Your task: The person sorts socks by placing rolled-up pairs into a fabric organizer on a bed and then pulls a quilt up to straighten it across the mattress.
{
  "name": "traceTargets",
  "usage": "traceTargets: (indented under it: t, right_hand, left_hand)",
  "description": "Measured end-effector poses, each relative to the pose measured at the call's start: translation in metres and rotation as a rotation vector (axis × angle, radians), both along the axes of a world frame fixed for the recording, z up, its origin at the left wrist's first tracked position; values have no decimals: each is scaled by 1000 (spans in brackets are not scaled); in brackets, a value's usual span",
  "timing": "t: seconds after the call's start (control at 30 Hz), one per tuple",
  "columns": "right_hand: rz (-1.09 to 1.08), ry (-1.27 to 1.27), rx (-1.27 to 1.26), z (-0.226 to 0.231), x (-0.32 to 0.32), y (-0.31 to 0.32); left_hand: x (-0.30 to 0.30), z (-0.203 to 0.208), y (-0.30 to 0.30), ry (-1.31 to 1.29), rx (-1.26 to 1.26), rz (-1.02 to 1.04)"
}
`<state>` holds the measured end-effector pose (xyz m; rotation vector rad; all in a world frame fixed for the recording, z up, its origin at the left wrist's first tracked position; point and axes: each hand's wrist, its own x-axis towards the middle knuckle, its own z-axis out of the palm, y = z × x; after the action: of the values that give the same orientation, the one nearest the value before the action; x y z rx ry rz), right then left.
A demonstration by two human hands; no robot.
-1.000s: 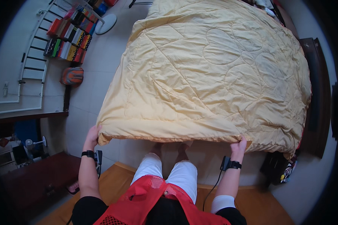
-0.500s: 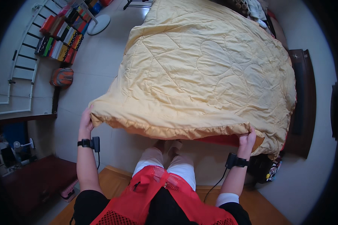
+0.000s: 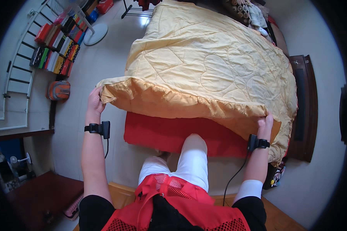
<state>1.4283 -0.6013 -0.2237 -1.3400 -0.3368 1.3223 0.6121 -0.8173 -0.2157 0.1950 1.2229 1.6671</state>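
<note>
Above red sheet [image 3: 169,133], left hand [image 3: 95,101] and right hand [image 3: 265,122] each clenched on yellow quilt [image 3: 204,73] edge, raised knee [image 3: 192,143] between.

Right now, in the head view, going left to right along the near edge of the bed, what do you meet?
Left hand gripping the quilt corner → yellow quilt with its frilled edge lifted → red sheet bared beneath → right hand gripping the other corner → dark wooden bed frame.

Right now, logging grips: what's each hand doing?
Left hand: closed on the yellow quilt corner.
Right hand: closed on the quilt's edge.
</note>
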Motion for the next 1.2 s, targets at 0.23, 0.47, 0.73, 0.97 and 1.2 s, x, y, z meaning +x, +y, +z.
traceTargets:
  t: [0.23, 0.47, 0.73, 0.97, 1.2]
  right_hand:
    - [-127, -77, 12, -11, -49, 79]
    - [-13, -89, 76, -25, -34, 199]
    - [-102, -65, -71, -101, -91, 321]
    - [-161, -44, -84, -136, -114, 387]
    - [-100, -53, -10, -154, -127, 430]
  left_hand:
    - [-27, -23, 56, -18, 79, -49]
    - [-12, -55, 175, -101, 23, -32]
    - [-38, -105, 305, 27, -12, 16]
    - [-44, -120, 387, 29, -83, 112]
    - [-36, -111, 424, 150, 19, 250]
